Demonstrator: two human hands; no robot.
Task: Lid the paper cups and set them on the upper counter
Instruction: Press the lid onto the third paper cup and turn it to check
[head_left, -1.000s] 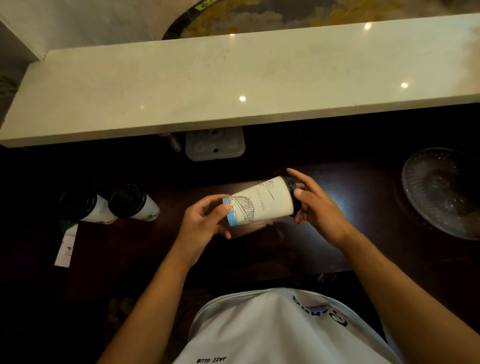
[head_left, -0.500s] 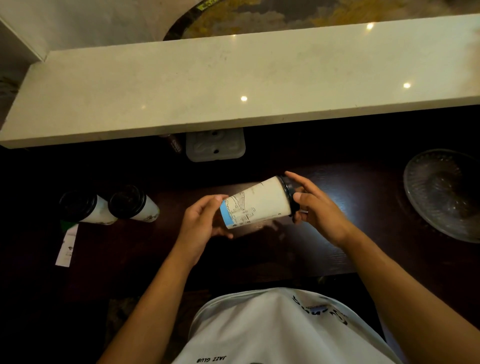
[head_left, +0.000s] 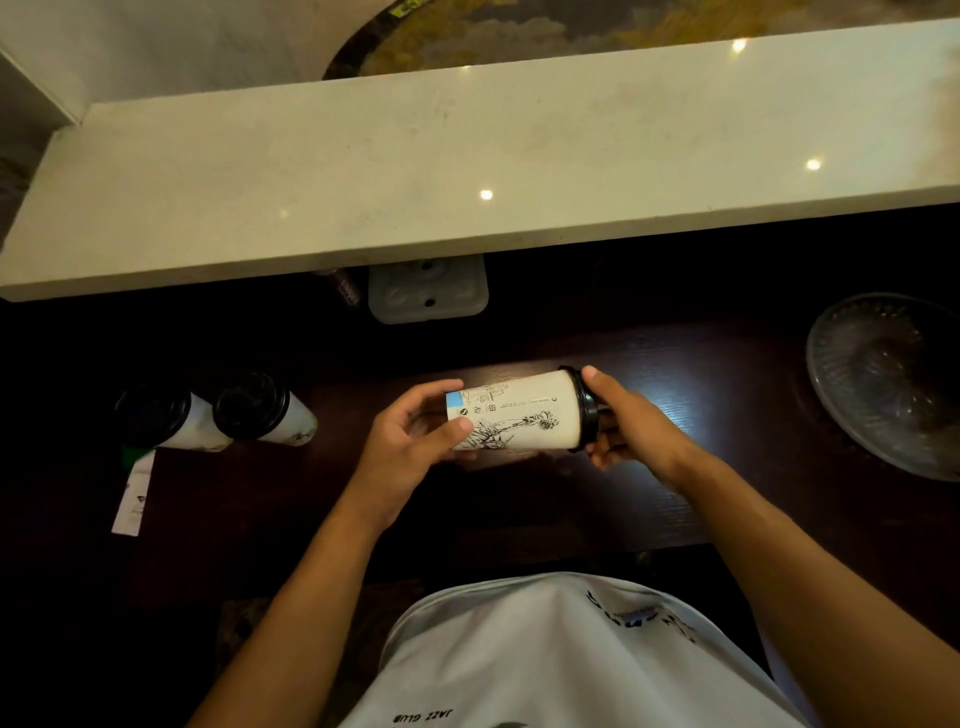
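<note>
Over the dark lower counter (head_left: 727, 415), in the head camera's only view, a person holds 1 paper cup (head_left: 524, 415) on its side, clear of the wood, between both hands. The left hand (head_left: 410, 441) grips the cup's base end, thumb across the printed wall near the blue band and fingers curled behind it. The right hand (head_left: 628, 426) closes on the black lid (head_left: 584, 410), which sits on the cup's mouth and points to the right; the thumb lies over the lid's upper rim and the other fingers wrap under it. Whether the lid is pressed fully home cannot be told.

To the left, well apart from the hands, 2 more lidded cups (head_left: 208, 415) stand just beside each other on the lower counter, each with a black lid on. A white paper slip (head_left: 132, 499) lies near them, toward the person. At the far right a glass dish (head_left: 893, 379) rests on the same dark surface. Beyond the hands, the pale upper counter (head_left: 467, 171) runs across the view with small light reflections on it. A grey socket plate (head_left: 428, 291) shows just beneath its front edge. A white shirt (head_left: 561, 660) fills the bottom of the view.
</note>
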